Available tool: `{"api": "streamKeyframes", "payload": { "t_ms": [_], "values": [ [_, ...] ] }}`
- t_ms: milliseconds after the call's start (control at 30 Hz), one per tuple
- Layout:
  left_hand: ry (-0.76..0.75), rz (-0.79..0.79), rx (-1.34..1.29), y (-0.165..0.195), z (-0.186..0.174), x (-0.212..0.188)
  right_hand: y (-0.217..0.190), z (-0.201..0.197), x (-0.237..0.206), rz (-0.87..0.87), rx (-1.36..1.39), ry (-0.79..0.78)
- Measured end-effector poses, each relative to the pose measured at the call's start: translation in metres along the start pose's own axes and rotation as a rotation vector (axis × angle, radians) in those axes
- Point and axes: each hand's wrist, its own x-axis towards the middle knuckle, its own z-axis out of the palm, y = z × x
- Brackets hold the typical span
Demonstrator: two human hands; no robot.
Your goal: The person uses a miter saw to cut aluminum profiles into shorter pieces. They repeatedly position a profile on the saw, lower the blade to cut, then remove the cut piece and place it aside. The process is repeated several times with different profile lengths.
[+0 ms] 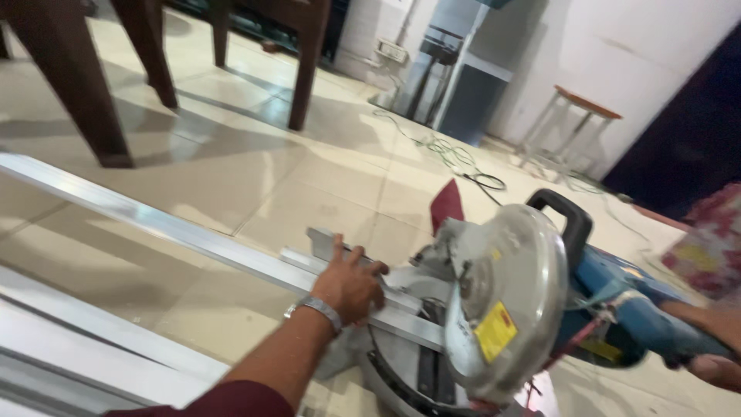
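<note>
your left hand (351,284) presses the rail (193,235) flat on the saw (502,301) bed, right hand (714,344) apparently clenched on its motor end, so bring the blade down slowly.

We see the left hand (349,283) pressing a long aluminium profile (177,232) flat against the fence of a mitre saw (494,309) on the tiled floor (231,162). Far right, a cable (463,166) trails near a stool (579,116); dark chair legs (85,85) stand far left.
</note>
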Motion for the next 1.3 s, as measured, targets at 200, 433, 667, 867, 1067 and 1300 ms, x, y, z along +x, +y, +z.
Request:
{"api": "streamKeyframes", "payload": {
  "t_ms": [200,433,667,867,1067,1300],
  "values": [
    [0.044,0.014,-0.013,-0.001,0.012,0.004,-0.041,0.001,-0.031,0.193,0.094,0.092],
    [0.038,0.010,-0.006,-0.007,0.016,-0.003,-0.047,0.002,-0.031,0.013,0.076,0.107],
    [-0.019,0.002,0.037,-0.007,0.010,-0.007,-0.035,0.001,-0.025,0.063,0.059,0.117],
    [0.027,-0.009,0.038,-0.004,0.014,-0.005,-0.041,0.001,-0.029,-0.003,0.044,0.149],
    [0.025,-0.003,0.020,-0.005,0.012,-0.004,-0.039,0.000,-0.024,0.059,0.030,0.136],
    [-0.011,0.007,0.017,-0.003,0.003,-0.009,-0.050,-0.003,-0.030,0.020,0.065,0.133]
  ]
}}
